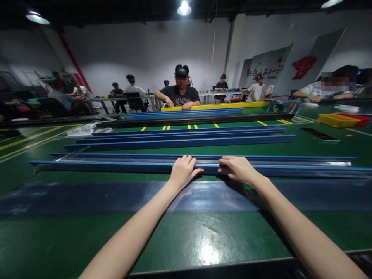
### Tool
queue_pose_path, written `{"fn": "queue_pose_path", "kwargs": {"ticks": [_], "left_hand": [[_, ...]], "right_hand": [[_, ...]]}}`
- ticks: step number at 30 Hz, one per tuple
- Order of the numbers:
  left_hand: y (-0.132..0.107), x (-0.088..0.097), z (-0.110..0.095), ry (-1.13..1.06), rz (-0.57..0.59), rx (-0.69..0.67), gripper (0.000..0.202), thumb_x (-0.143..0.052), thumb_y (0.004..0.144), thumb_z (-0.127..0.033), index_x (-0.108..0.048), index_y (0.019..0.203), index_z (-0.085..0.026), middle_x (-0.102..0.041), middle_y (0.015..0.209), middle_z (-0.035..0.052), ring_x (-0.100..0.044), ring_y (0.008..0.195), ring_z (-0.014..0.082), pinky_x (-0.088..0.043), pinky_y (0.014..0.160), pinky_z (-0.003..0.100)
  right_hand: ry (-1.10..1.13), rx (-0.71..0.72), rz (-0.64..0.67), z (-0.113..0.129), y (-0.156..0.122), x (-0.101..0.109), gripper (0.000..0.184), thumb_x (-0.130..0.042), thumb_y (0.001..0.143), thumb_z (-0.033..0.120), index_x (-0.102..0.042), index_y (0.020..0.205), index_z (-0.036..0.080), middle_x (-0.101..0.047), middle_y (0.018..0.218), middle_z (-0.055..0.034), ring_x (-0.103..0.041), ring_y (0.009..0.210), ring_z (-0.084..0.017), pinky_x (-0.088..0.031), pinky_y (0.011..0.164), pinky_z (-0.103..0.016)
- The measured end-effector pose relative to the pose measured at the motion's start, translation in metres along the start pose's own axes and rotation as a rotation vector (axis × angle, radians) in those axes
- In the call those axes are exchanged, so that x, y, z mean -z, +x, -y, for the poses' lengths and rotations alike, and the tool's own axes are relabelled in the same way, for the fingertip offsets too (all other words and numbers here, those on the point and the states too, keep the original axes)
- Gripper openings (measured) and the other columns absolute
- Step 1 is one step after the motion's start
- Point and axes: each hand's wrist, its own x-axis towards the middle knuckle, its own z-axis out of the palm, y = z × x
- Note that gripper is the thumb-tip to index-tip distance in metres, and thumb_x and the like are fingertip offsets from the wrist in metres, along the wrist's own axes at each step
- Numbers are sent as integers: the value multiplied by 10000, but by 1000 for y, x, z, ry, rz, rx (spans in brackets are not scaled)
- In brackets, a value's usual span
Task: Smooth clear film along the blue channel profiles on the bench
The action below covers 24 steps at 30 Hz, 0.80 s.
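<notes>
Curling over the top edge of the nearest blue rail [116,167], the fingers [186,159] of my left hand [183,171] lie close together, with the thumb stretched out to the right along the rail's near face. That hand is clasping the rail between fingers and thumb. My right hand [237,169] sits just beside it to the right. Its fingers [229,159] are folded over the same edge, and its thumb points left toward the other thumb, so it is holding the rail too. The two thumbs are near each other but not touching.

This rail runs left to right across almost the whole green table [188,236], a little beyond the middle of it. Just behind the rail lies a second blue rail [261,158] with a pale, shiny channel along it, and I cannot tell whether the two touch. Farther off is a group of more blue rails [180,140], all lying parallel. On the near side of my hands a dark blue band [87,195] crosses the tabletop.

At the far edge a person in a dark shirt [180,95] sits facing me, hands on a yellow rail [215,105]. Far right are a yellow tray [337,120] and a flat black slab [318,134].
</notes>
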Motion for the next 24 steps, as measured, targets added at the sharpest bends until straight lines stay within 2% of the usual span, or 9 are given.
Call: {"fn": "queue_pose_path", "kwargs": {"ticks": [6, 12, 16, 20, 24], "left_hand": [[1, 0, 0, 15, -11, -6, 375, -421, 815, -521, -534, 827, -164, -586, 800, 42, -508, 773, 184, -326, 670, 296], [1, -1, 0, 26, -41, -38, 373, -432, 814, -517, -543, 824, -161, -601, 821, 55, -512, 799, 193, -314, 710, 315], [2, -1, 0, 31, -20, -29, 383, -422, 816, -524, -549, 794, -163, -605, 801, 52, -517, 785, 197, -307, 693, 316], [2, -2, 0, 34, -8, -20, 398, -408, 819, -532, -554, 784, -163, -607, 789, 52, -519, 773, 197, -304, 690, 318], [1, -2, -1, 42, 0, -13, 405, -397, 824, -532, -558, 777, -163, -606, 781, 50, -521, 765, 198, -304, 686, 321]], "right_hand": [[1, -123, 118, -20, -11, 12, 217, -426, 807, 372, -533, 707, 213, -631, 818, -32, -558, 699, -155, -215, 498, -231], [8, -251, 218, -40, -21, 19, 221, -454, 763, 406, -516, 668, 216, -630, 729, -22, -554, 661, -167, -249, 504, -230], [-6, -258, 209, -38, -21, 16, 292, -425, 774, 471, -542, 695, 215, -642, 744, -42, -566, 660, -180, -270, 511, -243], [-35, -215, 183, -28, -18, 10, 450, -351, 785, 585, -586, 817, 203, -657, 845, -88, -590, 740, -221, -315, 557, -266], [-54, -147, 92, -10, -11, 2, 491, -302, 817, 577, -577, 896, 178, -638, 920, -111, -585, 816, -238, -357, 630, -289]]}}
